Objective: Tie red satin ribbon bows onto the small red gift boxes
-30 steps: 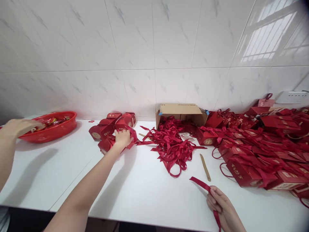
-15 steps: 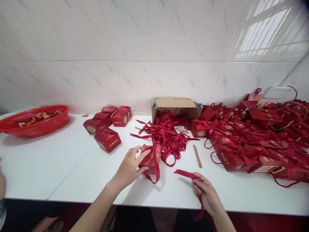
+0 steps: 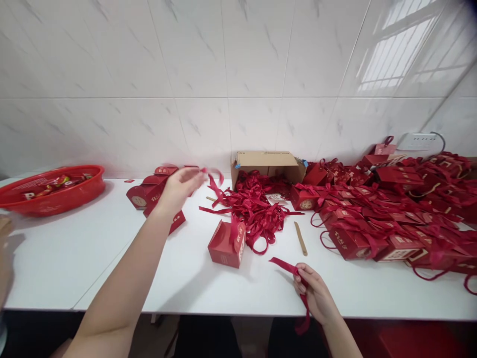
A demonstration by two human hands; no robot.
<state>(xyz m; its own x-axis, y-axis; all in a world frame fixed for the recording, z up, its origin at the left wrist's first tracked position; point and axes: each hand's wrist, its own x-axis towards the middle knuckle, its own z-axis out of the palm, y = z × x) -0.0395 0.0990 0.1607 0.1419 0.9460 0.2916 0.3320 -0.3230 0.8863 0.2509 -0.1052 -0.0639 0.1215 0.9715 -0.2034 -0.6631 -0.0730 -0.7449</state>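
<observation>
Well forward, the left hand (image 3: 181,188)

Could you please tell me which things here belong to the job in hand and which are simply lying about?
Likely part of the job:
Left hand, pinching a red ribbon
Right hand, gripping another ribbon
Red box in front of the ribbon pile
Cardboard box holding ribbons

Apparently just lying about:
Flat tan stick
White socket strip
Small red scrap

A box (image 3: 223,250) stands before the ribbon pile (image 3: 263,214), carton (image 3: 266,159) behind, basin (image 3: 87,193) far left.
</observation>
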